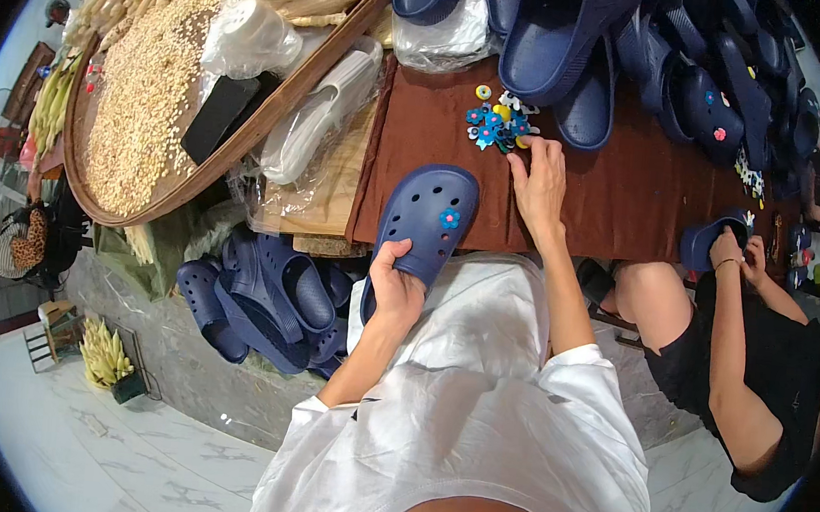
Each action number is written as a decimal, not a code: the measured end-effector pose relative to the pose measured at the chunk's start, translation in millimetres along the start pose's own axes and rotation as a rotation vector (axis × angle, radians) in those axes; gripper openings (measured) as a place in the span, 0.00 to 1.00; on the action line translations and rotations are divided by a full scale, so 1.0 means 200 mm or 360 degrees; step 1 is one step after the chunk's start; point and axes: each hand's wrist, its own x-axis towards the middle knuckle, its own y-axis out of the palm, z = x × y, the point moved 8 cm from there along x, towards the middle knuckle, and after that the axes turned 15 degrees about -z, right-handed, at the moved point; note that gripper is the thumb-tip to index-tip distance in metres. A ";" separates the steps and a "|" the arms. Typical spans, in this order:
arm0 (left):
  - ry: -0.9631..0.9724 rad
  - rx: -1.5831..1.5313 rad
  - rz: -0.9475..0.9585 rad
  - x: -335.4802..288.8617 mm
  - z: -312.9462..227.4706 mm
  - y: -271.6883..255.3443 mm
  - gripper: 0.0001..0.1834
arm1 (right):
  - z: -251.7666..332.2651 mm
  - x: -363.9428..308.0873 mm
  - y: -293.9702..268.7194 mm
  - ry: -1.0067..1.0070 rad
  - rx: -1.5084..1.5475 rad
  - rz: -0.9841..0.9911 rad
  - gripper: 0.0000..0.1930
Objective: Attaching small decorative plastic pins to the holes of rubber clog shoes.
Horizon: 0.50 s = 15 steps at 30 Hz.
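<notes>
My left hand [396, 284] is closed round the heel end of a navy foam clog [415, 216], its toe pointing away from me. A blue flower charm [449, 218] with a pink centre sits in one of the clog's holes. On the brown cloth, my right hand [541, 183] is at the near right edge of a small heap of shoe charms [498, 121] in blue, white and yellow. Its thumb and fingers are apart, and I see nothing held between them. One round yellow charm [484, 92] lies just beyond the heap.
Navy clogs [552, 41] are piled along the far side and right. A woven tray [245, 152] holds corn kernels and a black phone [228, 117]; bagged white clogs [320, 119] lie beside it. More clogs [277, 294] lie below, left. At right, another person's hands [733, 251] hold a clog.
</notes>
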 end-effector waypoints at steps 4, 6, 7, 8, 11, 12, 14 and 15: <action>-0.0005 -0.0005 -0.0026 -0.01 -0.01 0.00 0.26 | -0.03 0.02 0.02 0.0032 0.0023 0.0000 0.16; -0.0017 0.0006 -0.0009 -0.01 -0.01 0.00 0.26 | -0.05 0.03 0.02 0.0050 0.0051 -0.0006 0.16; -0.0020 0.0002 -0.0010 0.00 -0.01 0.00 0.25 | -0.06 0.03 0.02 0.0099 0.0068 0.0007 0.16; -0.0024 -0.0002 -0.0011 0.01 -0.01 -0.01 0.25 | -0.07 0.04 0.02 0.0148 0.0085 0.0021 0.16; -0.0061 -0.0004 0.0024 0.00 0.00 0.00 0.25 | -0.08 0.05 0.02 0.0061 0.0076 -0.0066 0.14; -0.0062 -0.0004 0.0023 0.01 0.00 0.01 0.25 | -0.10 0.05 0.03 0.0062 0.0075 -0.0064 0.14; -0.0070 -0.0034 0.0052 0.01 -0.01 0.01 0.24 | -0.13 0.05 0.05 0.0141 0.0057 -0.0043 0.12; -0.0071 -0.0035 0.0049 0.01 -0.01 0.02 0.24 | -0.13 0.05 0.05 0.0142 0.0057 -0.0040 0.12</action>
